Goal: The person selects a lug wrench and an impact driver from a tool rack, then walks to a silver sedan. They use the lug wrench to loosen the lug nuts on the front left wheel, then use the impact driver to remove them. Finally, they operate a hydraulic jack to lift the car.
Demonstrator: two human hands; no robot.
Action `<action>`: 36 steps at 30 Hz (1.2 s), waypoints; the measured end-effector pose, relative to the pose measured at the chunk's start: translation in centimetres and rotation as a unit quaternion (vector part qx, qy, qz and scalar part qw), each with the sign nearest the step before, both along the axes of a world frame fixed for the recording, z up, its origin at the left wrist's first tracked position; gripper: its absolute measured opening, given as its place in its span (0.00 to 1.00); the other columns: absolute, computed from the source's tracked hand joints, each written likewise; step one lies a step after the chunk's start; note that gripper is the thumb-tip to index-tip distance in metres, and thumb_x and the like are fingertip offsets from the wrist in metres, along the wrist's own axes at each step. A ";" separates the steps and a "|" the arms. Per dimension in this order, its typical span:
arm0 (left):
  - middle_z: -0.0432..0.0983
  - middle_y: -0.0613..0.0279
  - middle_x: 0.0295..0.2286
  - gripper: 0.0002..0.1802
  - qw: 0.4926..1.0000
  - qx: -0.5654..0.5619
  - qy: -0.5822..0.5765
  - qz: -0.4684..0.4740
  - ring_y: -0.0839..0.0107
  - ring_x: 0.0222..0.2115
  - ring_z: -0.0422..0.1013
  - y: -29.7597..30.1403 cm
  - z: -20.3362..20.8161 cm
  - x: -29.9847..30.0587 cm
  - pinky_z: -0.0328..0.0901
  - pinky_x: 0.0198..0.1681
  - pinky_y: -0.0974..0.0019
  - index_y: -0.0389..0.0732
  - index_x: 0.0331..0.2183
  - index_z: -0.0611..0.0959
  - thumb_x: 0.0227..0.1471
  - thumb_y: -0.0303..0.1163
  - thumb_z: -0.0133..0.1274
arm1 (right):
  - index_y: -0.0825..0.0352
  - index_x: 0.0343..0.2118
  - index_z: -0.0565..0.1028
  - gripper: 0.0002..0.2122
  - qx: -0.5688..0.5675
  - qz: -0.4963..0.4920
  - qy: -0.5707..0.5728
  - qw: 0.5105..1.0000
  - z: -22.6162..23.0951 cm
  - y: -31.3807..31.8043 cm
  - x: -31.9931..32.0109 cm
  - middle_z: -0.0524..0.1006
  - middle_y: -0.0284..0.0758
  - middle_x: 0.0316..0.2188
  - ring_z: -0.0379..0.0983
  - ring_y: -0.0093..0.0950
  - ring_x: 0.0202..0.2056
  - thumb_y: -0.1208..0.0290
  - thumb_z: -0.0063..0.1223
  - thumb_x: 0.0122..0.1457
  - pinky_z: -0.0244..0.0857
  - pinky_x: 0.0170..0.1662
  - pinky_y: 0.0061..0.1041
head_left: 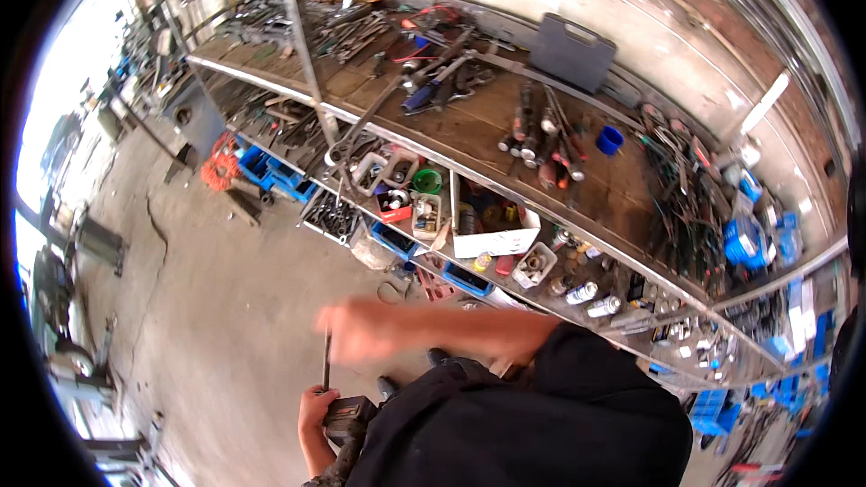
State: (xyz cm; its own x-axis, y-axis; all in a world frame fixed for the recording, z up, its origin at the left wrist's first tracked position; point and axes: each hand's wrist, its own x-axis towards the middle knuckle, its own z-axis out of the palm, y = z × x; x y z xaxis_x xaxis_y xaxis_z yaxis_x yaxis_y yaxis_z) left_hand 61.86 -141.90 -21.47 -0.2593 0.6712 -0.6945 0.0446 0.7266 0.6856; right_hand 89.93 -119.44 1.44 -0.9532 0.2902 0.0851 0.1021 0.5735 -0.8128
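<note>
My left hand (315,409) is low in the view, its fingers closed around the lower end of a thin dark rod (327,359). Right beside that hand is a dark, boxy object (350,418), perhaps a power tool's battery; what carries it is hidden. My right arm reaches across to the left, and my right hand (347,331) is at the rod's upper end. Motion smears its fingers, so whether they grip the rod cannot be made out.
A long wooden workbench (577,198) runs ahead, bearing wrenches, hammers, a blue cup (610,140) and a dark tool case (572,52). Under it, a shelf holds a white box (496,242), small bins and spray cans (603,307). Concrete floor (216,307) lies to the left.
</note>
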 end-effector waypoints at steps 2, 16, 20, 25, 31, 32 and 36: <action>0.77 0.58 0.24 0.12 0.997 0.001 -0.042 0.065 0.68 0.23 0.75 -1.3 0.8 0.9 0.74 0.26 0.62 0.30 0.33 0.82 0.47 0.27 0.63 | 0.67 0.34 0.73 0.06 0.273 -0.296 0.021 0.915 -0.4 8.9 6.4 0.76 0.44 0.31 0.75 0.39 0.30 0.71 0.52 0.57 0.69 0.34 0.41; 0.79 0.55 0.27 0.16 0.952 0.022 -0.067 0.297 0.67 0.24 0.75 -15.0 -0.8 -2.8 0.71 0.27 0.62 0.27 0.36 0.82 0.46 0.28 0.64 | 0.71 0.35 0.82 0.14 0.249 -0.587 -0.414 0.650 -0.1 33.7 28.1 0.81 0.52 0.34 0.81 0.45 0.35 0.66 0.48 0.59 0.73 0.37 0.44; 0.80 0.55 0.27 0.20 0.927 0.029 -0.023 0.374 0.69 0.26 0.75 -21.7 -2.4 -5.6 0.70 0.31 0.63 0.26 0.37 0.83 0.44 0.32 0.66 | 0.75 0.47 0.76 0.24 0.204 -0.692 -0.056 0.690 0.3 27.6 21.6 0.79 0.46 0.27 0.75 0.41 0.28 0.57 0.54 0.57 0.69 0.35 0.40; 0.80 0.58 0.27 0.19 0.908 0.017 -0.048 0.415 0.70 0.27 0.75 -29.5 -3.6 -11.3 0.70 0.33 0.62 0.31 0.36 0.85 0.44 0.34 0.68 | 0.63 0.30 0.72 0.08 -0.113 -0.517 0.260 0.808 -5.8 5.6 -3.3 0.69 0.31 0.17 0.68 0.25 0.17 0.64 0.51 0.55 0.63 0.17 0.23; 0.81 0.57 0.27 0.16 0.876 0.020 -0.053 0.480 0.70 0.27 0.74 -37.9 -2.0 -19.9 0.70 0.33 0.62 0.32 0.33 0.85 0.44 0.34 0.67 | 0.70 0.44 0.77 0.14 -0.254 -0.054 -0.060 0.964 -17.9 -17.5 -31.1 0.73 0.28 0.26 0.73 0.19 0.24 0.80 0.61 0.53 0.71 0.27 0.20; 0.81 0.57 0.28 0.16 0.873 0.010 -0.052 0.486 0.70 0.27 0.74 -39.2 -1.6 -21.1 0.70 0.34 0.61 0.33 0.33 0.85 0.44 0.34 0.67 | 0.70 0.47 0.78 0.16 -0.168 0.076 -0.124 0.975 -15.4 -22.3 -35.5 0.79 0.32 0.28 0.78 0.23 0.30 0.78 0.61 0.54 0.75 0.37 0.27; 0.83 0.55 0.32 0.25 0.920 -0.023 0.046 0.388 0.66 0.34 0.76 -44.4 -8.4 -26.3 0.69 0.41 0.59 0.33 0.38 0.86 0.45 0.45 0.65 | 0.75 0.49 0.75 0.17 -0.178 0.456 -0.119 0.864 -13.3 -38.2 -50.0 0.78 0.38 0.41 0.77 0.27 0.38 0.80 0.53 0.55 0.73 0.45 0.26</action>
